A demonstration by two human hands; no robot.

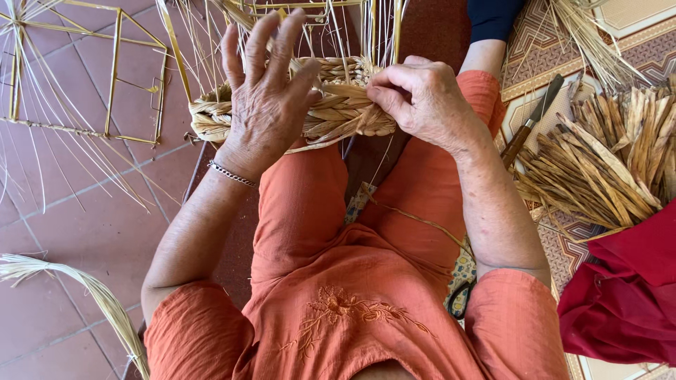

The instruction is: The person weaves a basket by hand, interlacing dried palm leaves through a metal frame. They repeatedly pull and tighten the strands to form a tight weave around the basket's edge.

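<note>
My left hand (264, 98) lies on the braid (331, 105), which sits over my knees. Its fingers are spread wide, pressing, not closed on anything. My right hand (422, 98) pinches the braid's right end tight, finger and thumb. Thin upright straws (338, 35) stand behind it. If my pinch slips, I think the twist could come loose. If I pull too hard, a dry straw may snap. A knife (531, 123) lies near my right arm.

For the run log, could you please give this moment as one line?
left hand: fingers spread on woven straw band | right hand: pinching band's edge | knife and cut straw pile at right
</note>
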